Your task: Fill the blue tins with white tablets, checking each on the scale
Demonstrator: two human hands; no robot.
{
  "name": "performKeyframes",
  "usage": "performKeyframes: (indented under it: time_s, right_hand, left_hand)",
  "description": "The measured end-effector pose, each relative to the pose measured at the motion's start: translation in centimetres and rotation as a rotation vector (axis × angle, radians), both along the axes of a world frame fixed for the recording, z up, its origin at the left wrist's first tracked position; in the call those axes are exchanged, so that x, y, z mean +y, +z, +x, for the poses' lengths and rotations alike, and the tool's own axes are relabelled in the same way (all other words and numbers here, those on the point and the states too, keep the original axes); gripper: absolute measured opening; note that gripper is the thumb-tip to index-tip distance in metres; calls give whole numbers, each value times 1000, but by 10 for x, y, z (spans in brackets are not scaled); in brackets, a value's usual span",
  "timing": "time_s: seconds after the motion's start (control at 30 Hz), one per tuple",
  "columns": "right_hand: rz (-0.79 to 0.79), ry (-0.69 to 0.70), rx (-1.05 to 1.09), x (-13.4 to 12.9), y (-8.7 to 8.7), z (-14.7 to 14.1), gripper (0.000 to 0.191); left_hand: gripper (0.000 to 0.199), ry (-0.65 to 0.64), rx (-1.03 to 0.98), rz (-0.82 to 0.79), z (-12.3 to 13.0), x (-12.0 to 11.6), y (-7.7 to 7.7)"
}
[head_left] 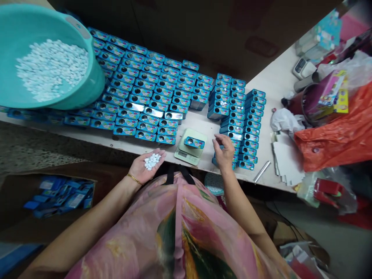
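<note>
My left hand (145, 170) is turned palm up and cupped under a small heap of white mints (151, 161). To the right, my right hand (224, 150) hovers between the scale and the tins, fingers loosely bent and apart, with nothing visible in it. One blue tin (194, 142) with a round hole in its top rests on a pale green digital scale (186, 158) between both hands. Beyond my right hand, blue tins (235, 129) stand in columns; mints (223, 103) lie on top of some. My right hand covers part of the nearest tins.
A turquoise tub (97, 83) of white mints is at the left, beside many rows of blue tins (142, 91). A metal tube (262, 171), white cards (287, 157) and an orange bag (337, 128) lie right. Below left is a cardboard box (113, 184) of blue packs.
</note>
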State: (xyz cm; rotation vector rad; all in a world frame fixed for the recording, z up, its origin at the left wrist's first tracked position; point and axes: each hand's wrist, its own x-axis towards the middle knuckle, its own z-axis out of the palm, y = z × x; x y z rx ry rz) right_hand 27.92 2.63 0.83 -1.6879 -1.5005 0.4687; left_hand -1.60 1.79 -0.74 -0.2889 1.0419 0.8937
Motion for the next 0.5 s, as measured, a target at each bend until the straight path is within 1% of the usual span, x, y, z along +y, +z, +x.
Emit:
performKeyframes:
  time_s: [0.1,0.2,0.3,0.4,0.5]
  right_hand:
    - [-62,107,-48,1,-4,-5,34]
    - [-132,221,-145,2,-9,-10,49]
    - [-237,302,-242,4,-13,-15,58]
    - [-268,330,-280,6,-11,-22,57]
    - [-186,380,-223,7,0,-41,41]
  left_hand:
    - [29,11,1,-11,2,2,3]
    - [31,25,6,-23,1,3,4]
    - [31,33,17,-17,-3,3,4]
    - [31,36,27,-3,-5,4,2]
    - [31,-21,-19,12,1,6,3]
